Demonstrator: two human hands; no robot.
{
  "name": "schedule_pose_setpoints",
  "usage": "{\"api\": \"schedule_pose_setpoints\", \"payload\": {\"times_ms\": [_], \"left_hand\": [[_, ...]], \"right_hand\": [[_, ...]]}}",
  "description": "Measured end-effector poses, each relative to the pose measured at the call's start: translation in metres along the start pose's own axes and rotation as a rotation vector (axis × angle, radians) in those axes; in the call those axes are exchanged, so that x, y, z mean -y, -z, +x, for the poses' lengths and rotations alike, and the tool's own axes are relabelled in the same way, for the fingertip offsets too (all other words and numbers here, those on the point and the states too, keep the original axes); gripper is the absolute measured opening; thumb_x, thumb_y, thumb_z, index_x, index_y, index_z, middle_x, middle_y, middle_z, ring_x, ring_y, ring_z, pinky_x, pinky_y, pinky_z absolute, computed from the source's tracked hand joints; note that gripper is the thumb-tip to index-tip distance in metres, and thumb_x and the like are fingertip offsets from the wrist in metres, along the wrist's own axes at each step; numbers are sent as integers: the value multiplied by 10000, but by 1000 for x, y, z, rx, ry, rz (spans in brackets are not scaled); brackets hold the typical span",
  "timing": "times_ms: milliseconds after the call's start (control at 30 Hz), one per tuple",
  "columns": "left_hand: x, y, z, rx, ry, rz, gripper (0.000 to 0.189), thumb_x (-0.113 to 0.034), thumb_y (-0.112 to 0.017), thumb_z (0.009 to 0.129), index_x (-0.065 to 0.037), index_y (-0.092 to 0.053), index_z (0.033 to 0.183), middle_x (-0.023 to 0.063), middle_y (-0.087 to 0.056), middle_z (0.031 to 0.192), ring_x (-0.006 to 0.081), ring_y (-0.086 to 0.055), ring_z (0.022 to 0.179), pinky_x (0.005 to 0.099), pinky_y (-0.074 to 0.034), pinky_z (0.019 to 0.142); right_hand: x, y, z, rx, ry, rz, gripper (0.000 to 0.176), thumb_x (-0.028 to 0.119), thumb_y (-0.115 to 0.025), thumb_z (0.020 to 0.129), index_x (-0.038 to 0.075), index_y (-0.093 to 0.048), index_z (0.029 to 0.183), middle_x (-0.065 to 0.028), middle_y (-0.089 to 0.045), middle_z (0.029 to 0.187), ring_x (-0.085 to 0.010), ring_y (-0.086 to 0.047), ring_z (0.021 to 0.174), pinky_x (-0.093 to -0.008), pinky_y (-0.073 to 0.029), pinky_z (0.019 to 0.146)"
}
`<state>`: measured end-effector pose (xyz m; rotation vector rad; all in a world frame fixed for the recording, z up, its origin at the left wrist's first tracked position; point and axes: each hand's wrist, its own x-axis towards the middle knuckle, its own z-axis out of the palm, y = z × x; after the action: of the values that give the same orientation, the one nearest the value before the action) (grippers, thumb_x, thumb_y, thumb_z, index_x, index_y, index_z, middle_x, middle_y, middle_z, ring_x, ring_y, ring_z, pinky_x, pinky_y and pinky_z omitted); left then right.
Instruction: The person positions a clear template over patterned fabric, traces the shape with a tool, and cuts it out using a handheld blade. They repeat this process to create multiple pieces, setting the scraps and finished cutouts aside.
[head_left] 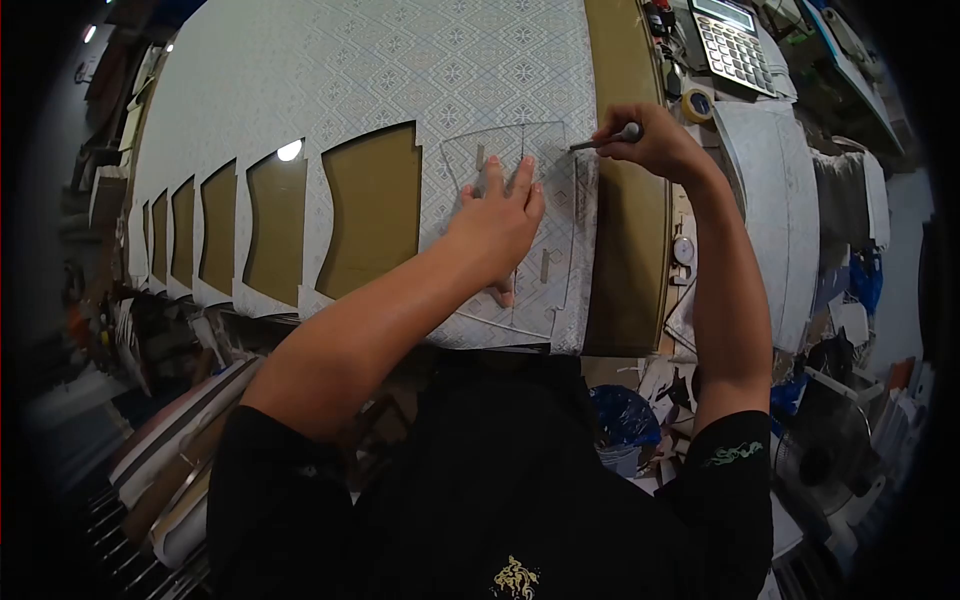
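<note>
A large pale sheet with a blue-grey geometric pattern (pixel 440 60) covers most of the table. On its right part lies a clear template (pixel 548 215) with a curved side and a few dark marks. My left hand (pixel 497 225) presses flat on this template, fingers spread. Beyond the template's upper right corner, my right hand (pixel 640 143) grips a slim pen-shaped tool (pixel 590 146) with a dark tip and a grey rounded end. The tool's tip is right at the sheet, close to the template's edge. Left of the template, several curved openings in the sheet bare the brown tabletop (pixel 368 200).
A brown strip of tabletop (pixel 630 300) runs along the sheet's right edge. Past it are a calculator (pixel 733 45), a tape roll (pixel 697 105) and a small round dial (pixel 683 250). A fan (pixel 815 455) and a blue-lined bin (pixel 625 415) stand below.
</note>
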<state>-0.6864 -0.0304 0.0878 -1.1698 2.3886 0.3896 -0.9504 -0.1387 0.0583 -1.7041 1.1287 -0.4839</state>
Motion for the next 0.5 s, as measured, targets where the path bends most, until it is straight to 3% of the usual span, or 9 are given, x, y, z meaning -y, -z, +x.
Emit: {"api": "schedule_pose_setpoints", "payload": {"times_ms": [100,167,500], "left_hand": [[-1,0,1,20,-10,-2,1451,-464,-1052,445,69,-321,1580,316,-141,1728,632,-264,1515,652,-498,1098],[-1,2,4,52,-7,-31,1452,-435,-1055,469,59,-296,1603,306,-118,1739,625,-224,1534,706,-454,1109],[-4,6,3,70,-8,8,1460,-477,-1040,484,75,-282,1602,327,-106,1732,641,-223,1526,688,-473,1101]], "right_hand": [[-10,1,4,65,56,22,143,17,-818,883,16,-725,991,-34,-776,968,-100,-700,897,-273,-563,809],[-17,5,2,73,30,82,125,18,-802,903,15,-692,963,-39,-779,987,-101,-700,927,-279,-562,828],[-23,0,2,91,80,96,138,20,-791,924,24,-661,968,-50,-786,1058,-109,-701,987,-284,-564,857]]}}
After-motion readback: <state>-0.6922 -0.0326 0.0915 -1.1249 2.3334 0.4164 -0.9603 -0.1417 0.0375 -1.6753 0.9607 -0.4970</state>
